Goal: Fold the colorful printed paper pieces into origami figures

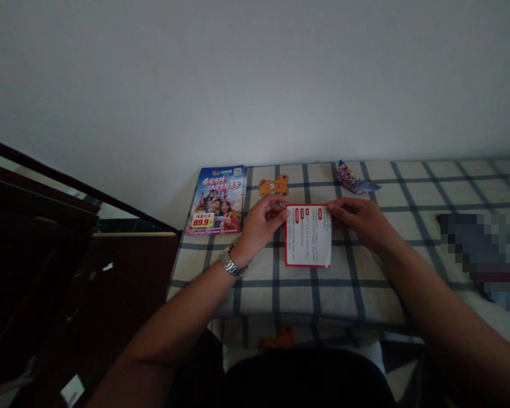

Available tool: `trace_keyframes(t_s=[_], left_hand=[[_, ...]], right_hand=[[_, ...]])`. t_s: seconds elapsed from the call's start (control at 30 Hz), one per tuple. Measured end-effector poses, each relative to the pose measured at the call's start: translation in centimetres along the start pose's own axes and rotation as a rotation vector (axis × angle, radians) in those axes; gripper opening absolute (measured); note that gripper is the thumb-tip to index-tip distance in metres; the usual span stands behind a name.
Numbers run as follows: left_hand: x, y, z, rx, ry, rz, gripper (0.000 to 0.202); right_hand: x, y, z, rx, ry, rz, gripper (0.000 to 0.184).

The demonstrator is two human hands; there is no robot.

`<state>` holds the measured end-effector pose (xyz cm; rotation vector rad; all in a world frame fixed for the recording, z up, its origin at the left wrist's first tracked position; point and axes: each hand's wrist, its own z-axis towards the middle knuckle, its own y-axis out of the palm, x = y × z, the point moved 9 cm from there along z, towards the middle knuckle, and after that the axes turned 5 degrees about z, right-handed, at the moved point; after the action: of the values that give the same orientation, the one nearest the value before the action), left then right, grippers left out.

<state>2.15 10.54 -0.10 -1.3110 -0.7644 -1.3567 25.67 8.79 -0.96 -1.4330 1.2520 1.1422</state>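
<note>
The card is pinched near its upper corners by left hand and right hand over the bench; it could be creased or torn if pulled unevenly, or dropped if both grips were loosened; the flyer could be nudged by the watch

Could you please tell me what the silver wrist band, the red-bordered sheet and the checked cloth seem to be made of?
Silver wrist band: metal, perhaps steel; shiny links.
Red-bordered sheet: probably paper or thin card; thin, printed. Finish unclear.
Checked cloth: woven fabric, seemingly matte; no shine shows. Fibre cannot be told.
</note>
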Motion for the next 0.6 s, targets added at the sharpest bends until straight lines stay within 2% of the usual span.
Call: trace_keyframes(t_s=[0.6], left_hand=[[0.03, -0.02, 0.0, -0.02, -0.013, 0.006, 0.024]], right_hand=[[-0.47, -0.21, 0.21, 0.031, -0.055, -0.022, 0.04]])
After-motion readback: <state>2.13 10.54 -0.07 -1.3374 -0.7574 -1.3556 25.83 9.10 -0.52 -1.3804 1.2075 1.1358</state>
